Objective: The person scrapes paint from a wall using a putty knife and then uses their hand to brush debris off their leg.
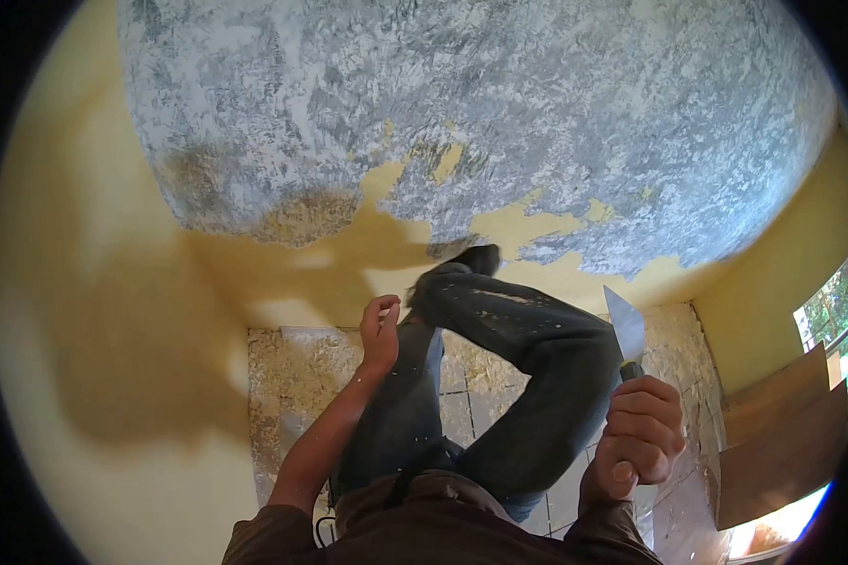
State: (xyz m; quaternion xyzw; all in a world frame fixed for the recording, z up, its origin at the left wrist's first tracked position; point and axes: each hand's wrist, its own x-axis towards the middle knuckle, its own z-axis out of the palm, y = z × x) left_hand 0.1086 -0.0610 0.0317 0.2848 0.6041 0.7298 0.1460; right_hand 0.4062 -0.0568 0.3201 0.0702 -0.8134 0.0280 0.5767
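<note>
My right hand [644, 428] is wrapped round the dark handle of a putty knife [625, 325], whose flat metal blade points up toward the wall. My left hand [381, 331] hangs beside my leg with loosely bent fingers and nothing visible in it. In front of me the wall [499, 113] is mostly bare grey and whitish, with ragged patches of yellow paint [523, 226] along its lower part. One of my legs [509, 311], in paint-flecked dark trousers, is raised and bent, its dark-clad foot [481, 259] up near the wall.
Paint flakes and debris cover the tiled floor [301, 367]. A yellow side wall [113, 330] rises at the left. On the right are another yellow wall [763, 311], brown boards [787, 452] and a bright window opening [831, 306].
</note>
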